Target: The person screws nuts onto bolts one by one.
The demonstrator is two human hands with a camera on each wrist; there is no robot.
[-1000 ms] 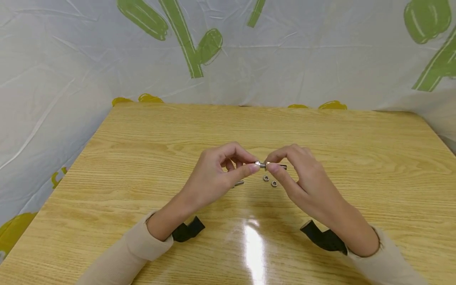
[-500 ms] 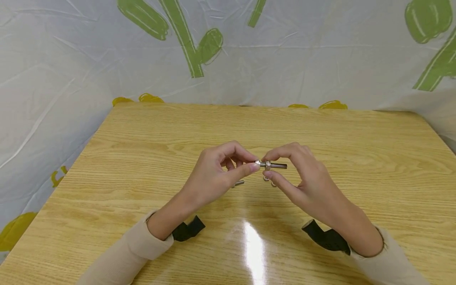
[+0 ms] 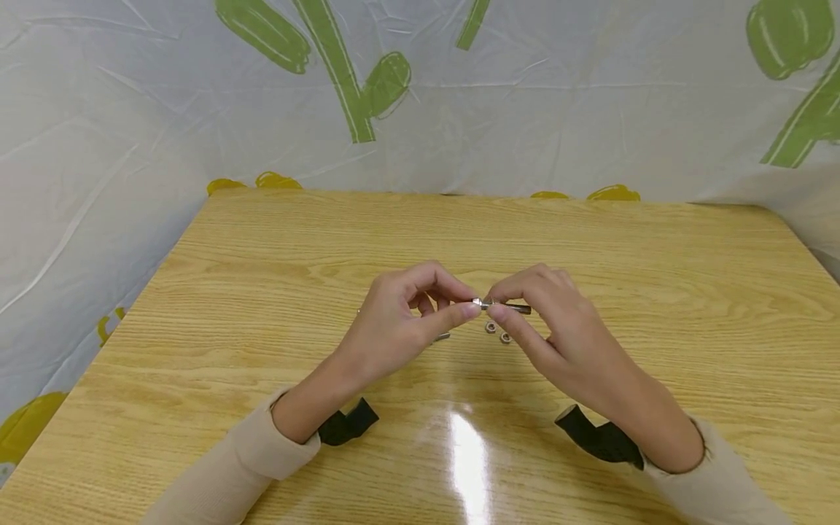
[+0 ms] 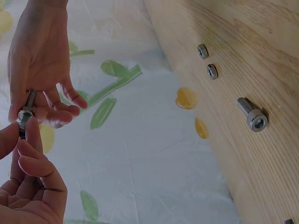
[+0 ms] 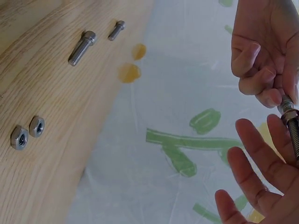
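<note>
In the head view my left hand pinches the head of a metal bolt between thumb and forefinger, above the table. The shank of that bolt points right. Around the shank sits a hex nut, which the thumb and forefinger of my right hand pinch. In the head view the fingers cover most of this nut. Two loose hex nuts, one nearer the left and one nearer the right, lie on the table below.
A socket-head bolt lies on the wooden table, partly behind my left hand in the head view. A smaller bolt lies beyond it in the right wrist view. A patterned white sheet hangs behind the table.
Half a second ago my right thumb and forefinger were spread apart, baring the nut on the bolt. They have closed on it again. The left hand has barely moved.
</note>
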